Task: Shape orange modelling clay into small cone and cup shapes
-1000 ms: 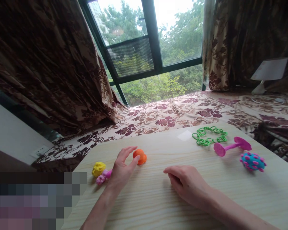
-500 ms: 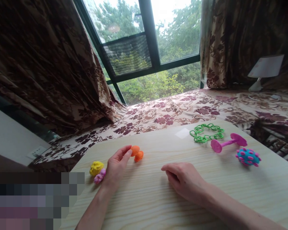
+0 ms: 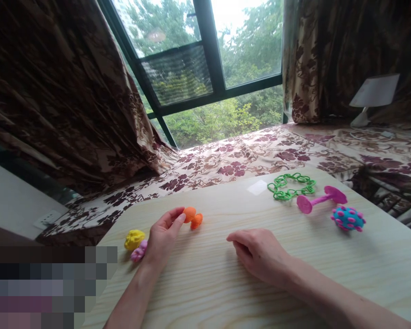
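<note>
My left hand (image 3: 162,237) rests on the pale wooden table (image 3: 226,283) and pinches a small orange toy (image 3: 192,216) between thumb and fingertips. A yellow toy (image 3: 134,238) and a pink toy (image 3: 138,252) lie just left of that hand's wrist. My right hand (image 3: 258,253) lies on the table a little to the right, fingers loosely curled, holding nothing that I can see.
At the table's far right lie a green ring chain (image 3: 290,186), a pink dumbbell-shaped toy (image 3: 320,199) and a blue ball with pink knobs (image 3: 348,218). Behind the table are a floral-covered ledge (image 3: 246,155), curtains, a window and a white lamp (image 3: 371,96).
My left hand's fingers have closed from spread to a pinch on the orange toy, which has tipped from upright onto its side. My right hand stays still.
</note>
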A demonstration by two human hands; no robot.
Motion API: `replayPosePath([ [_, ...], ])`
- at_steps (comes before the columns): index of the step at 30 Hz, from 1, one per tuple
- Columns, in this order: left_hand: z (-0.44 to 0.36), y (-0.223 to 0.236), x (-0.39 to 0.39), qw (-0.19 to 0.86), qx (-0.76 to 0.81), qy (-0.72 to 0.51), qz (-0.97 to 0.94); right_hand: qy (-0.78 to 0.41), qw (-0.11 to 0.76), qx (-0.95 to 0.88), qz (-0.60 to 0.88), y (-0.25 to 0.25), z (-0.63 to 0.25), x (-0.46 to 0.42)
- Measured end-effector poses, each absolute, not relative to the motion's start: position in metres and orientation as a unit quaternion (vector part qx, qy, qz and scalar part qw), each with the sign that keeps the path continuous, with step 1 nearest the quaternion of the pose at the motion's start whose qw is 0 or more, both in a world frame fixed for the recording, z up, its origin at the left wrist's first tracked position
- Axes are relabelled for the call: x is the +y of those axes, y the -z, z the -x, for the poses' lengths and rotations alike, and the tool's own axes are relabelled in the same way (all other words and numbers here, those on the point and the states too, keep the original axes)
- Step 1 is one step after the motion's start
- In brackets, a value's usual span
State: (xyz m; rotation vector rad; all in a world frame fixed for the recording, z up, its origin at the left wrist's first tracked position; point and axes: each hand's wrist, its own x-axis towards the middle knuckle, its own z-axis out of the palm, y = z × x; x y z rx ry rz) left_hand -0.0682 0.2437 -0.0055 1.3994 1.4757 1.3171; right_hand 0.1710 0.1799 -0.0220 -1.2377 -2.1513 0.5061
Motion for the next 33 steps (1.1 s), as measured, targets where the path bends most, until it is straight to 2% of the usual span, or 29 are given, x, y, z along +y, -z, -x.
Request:
replayPosePath([
  [15,0.062,0.005,0.241,0.337,0.563,-0.477,-0.585,-0.182,0.292,-0.816,0.464,0.022,-0.17,0.179],
  [26,0.055,0.005,0.24,0.206,0.538,-0.44,-0.689,-0.175,0.299,-0.822,0.453,0.022,-0.17,0.179],
  [29,0.056,0.007,0.242,0.23,0.551,-0.446,-0.667,-0.14,0.311,-0.837,0.427,0.015,-0.165,0.183],
  [33,0.058,0.008,0.244,0.322,0.55,-0.476,-0.606,-0.071,0.303,-0.877,0.366,0.005,-0.147,0.199],
])
